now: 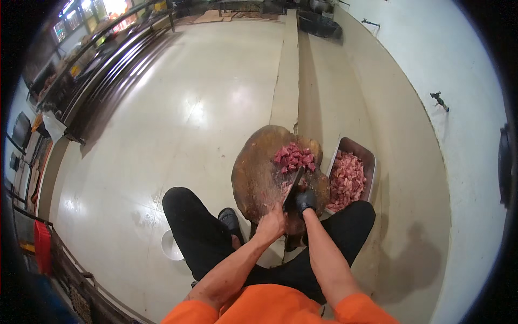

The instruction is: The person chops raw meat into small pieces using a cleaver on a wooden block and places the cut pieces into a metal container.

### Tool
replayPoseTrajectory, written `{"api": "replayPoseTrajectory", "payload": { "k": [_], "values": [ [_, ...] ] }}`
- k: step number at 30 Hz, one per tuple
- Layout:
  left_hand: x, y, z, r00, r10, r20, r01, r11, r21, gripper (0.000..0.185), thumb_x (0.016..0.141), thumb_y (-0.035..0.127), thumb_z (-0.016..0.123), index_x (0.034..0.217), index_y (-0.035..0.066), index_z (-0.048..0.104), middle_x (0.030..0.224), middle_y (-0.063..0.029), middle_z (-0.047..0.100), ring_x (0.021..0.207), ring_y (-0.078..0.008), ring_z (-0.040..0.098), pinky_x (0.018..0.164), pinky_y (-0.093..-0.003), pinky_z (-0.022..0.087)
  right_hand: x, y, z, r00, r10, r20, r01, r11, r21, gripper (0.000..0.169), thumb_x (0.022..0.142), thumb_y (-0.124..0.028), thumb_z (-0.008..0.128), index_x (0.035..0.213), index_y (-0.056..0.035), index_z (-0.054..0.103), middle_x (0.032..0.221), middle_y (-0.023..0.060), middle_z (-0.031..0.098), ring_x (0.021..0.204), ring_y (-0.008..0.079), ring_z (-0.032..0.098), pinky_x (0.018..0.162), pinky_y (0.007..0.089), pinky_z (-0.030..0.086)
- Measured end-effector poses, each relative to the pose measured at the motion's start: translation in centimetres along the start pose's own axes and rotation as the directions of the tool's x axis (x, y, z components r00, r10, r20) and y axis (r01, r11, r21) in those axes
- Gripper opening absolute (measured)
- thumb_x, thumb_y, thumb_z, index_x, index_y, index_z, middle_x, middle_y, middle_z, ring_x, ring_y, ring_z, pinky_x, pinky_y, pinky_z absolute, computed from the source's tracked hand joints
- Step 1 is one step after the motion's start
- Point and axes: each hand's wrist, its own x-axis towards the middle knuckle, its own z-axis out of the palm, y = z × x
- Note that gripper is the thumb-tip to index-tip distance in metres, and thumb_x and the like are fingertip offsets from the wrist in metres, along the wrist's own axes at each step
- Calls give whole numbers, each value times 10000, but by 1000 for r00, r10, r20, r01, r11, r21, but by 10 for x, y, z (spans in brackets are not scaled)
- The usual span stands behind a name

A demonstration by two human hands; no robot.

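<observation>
My bare left hand (273, 223) grips the handle of a knife (294, 187), whose blade slants away from me over a round wooden chopping block (253, 170). Close to the right side of the blade, my right hand (306, 201) wears a dark glove. Its curled fingers hold a piece of meat against the wood, partly hidden by the glove and blade. Beyond the knife tip lies a heap of dark red meat cubes (292, 157). Paler scraps (286, 187) lie left of the blade.
A metal pan (370, 156) of chopped pinkish meat (347, 178) stands on the floor right of the block. A low ledge (286, 81) runs away behind the block. By my left knee sits a white bowl (172, 245). Taps (439, 101) project from the right wall.
</observation>
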Motion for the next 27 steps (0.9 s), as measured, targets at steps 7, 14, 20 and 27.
{"api": "replayPoseTrajectory", "payload": {
  "k": [7, 14, 20, 27],
  "values": [
    [-59, 12, -7, 996, -44, 75, 30, 983, 180, 245, 938, 170, 454, 1098, -7, 398, 831, -325, 630, 747, -494, 646, 651, -574, 516, 1, 36, -3, 989, 14, 147, -1, 996, -88, 278, 817, -216, 613, 946, 23, 673, 952, 293, 656, 934, 486, 612, 774, 513, 494],
    [-54, 13, 6, 998, 56, -4, -51, 934, 353, 276, 884, 110, 484, 1132, 1, 433, 845, -265, 614, 691, -430, 668, 588, -515, 540, -13, 32, -1, 997, -53, -58, 68, 954, 294, 251, 828, -168, 607, 959, 36, 672, 935, 296, 654, 932, 479, 612, 766, 483, 494],
    [-49, 4, 4, 1000, 22, -9, -18, 951, 308, 345, 868, 88, 495, 1192, -10, 423, 858, -277, 622, 684, -446, 661, 584, -515, 537, -15, 13, -6, 994, -38, 100, 21, 986, 164, 245, 820, -163, 590, 972, 5, 683, 934, 273, 669, 933, 455, 630, 782, 477, 490],
    [17, 10, 13, 995, 50, -87, -26, 964, 264, 358, 886, 94, 471, 1219, -3, 380, 831, -303, 630, 736, -469, 651, 613, -560, 518, -7, 10, 10, 992, 18, 125, -17, 1000, -5, 225, 790, -169, 605, 928, -13, 691, 909, 265, 669, 907, 441, 643, 760, 464, 493]
  ]
}}
